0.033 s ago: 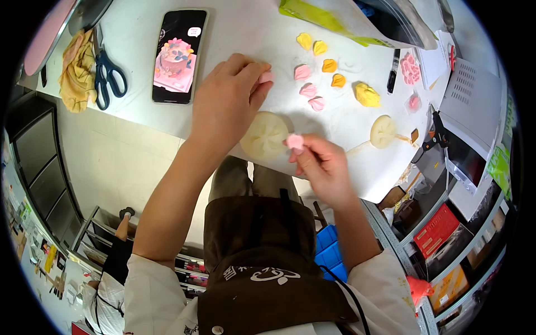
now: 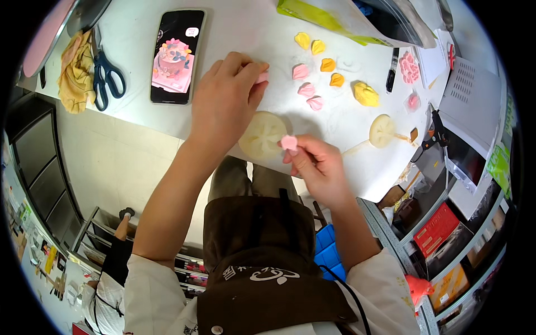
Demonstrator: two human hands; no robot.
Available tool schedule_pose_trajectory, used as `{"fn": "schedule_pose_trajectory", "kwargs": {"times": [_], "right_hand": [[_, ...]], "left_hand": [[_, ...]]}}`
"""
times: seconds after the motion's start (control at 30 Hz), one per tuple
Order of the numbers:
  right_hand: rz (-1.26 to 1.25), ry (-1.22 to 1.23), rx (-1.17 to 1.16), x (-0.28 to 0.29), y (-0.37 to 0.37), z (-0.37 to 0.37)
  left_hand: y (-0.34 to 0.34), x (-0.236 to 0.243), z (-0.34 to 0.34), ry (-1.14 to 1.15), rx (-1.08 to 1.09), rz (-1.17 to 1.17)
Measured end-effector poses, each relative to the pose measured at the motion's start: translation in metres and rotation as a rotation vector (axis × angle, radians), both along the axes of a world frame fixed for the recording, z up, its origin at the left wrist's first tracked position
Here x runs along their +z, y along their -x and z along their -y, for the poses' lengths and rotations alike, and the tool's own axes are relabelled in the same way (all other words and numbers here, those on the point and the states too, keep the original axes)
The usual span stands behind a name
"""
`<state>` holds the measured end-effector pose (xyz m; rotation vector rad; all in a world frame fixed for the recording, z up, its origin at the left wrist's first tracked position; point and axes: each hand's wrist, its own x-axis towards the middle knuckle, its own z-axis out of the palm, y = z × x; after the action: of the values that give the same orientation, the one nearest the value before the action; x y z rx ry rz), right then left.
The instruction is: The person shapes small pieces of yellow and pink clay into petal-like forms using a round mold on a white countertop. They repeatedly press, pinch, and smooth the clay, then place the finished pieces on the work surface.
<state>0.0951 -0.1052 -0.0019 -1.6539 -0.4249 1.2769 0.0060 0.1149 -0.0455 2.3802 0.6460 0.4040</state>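
Observation:
My left hand point(image 2: 226, 97) rests over the white table, fingers curled, with a small pink piece point(image 2: 262, 77) pinched at the thumb and forefinger; the fingers hide part of it. Between the thumb and fingers of my right hand point(image 2: 318, 164) is a thin pink petal point(image 2: 288, 142), held above the right edge of a round cream mould point(image 2: 262, 135) with a flower-shaped hollow. Beyond the hands lie three pink petals point(image 2: 306, 90), two light yellow petals point(image 2: 302, 40) and two orange-yellow petals point(image 2: 328, 65). A larger crumpled yellow petal point(image 2: 365, 94) sits to their right.
A phone point(image 2: 176, 58) showing a pink cake, dark scissors point(image 2: 107, 78) and a yellow cloth point(image 2: 76, 72) are at left. At right are a second round mould point(image 2: 382, 130), a black marker point(image 2: 393, 70) and a glue gun point(image 2: 437, 133). A green-and-white bag point(image 2: 329, 19) stands at the back.
My right hand has shifted slightly left with the pink petal, closer over the round mould. My left hand stays nearly where it was.

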Motion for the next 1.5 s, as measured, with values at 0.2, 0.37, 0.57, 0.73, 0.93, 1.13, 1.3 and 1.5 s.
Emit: {"fn": "schedule_pose_trajectory", "kwargs": {"times": [0.2, 0.37, 0.57, 0.73, 0.93, 1.13, 1.3, 1.5], "right_hand": [[-0.288, -0.026, 0.001, 0.004, -0.005, 0.004], [-0.382, 0.022, 0.158, 0.011, -0.009, -0.004], [-0.204, 0.089, 0.144, 0.007, 0.002, -0.002], [-0.252, 0.165, -0.008, 0.012, 0.010, -0.010], [-0.279, 0.186, -0.037, 0.001, 0.014, -0.002], [-0.219, 0.095, -0.024, -0.002, 0.013, 0.001], [0.176, -0.033, 0.251, -0.005, -0.002, 0.004], [0.380, 0.031, 0.123, 0.003, 0.009, -0.009]], "left_hand": [[0.043, 0.045, 0.031, 0.426, -0.237, 0.089], [0.068, 0.042, 0.043, 0.432, -0.327, -0.002], [0.066, 0.043, 0.059, 0.402, -0.220, 0.020], [0.062, 0.030, 0.067, 0.394, -0.104, 0.063], [0.071, 0.027, 0.075, 0.430, -0.128, 0.037], [0.071, 0.038, 0.078, 0.764, 0.000, 0.038], [0.073, 0.034, 0.073, 1.036, 0.068, -0.093], [0.062, 0.038, 0.071, 0.954, 0.155, -0.177]]}}
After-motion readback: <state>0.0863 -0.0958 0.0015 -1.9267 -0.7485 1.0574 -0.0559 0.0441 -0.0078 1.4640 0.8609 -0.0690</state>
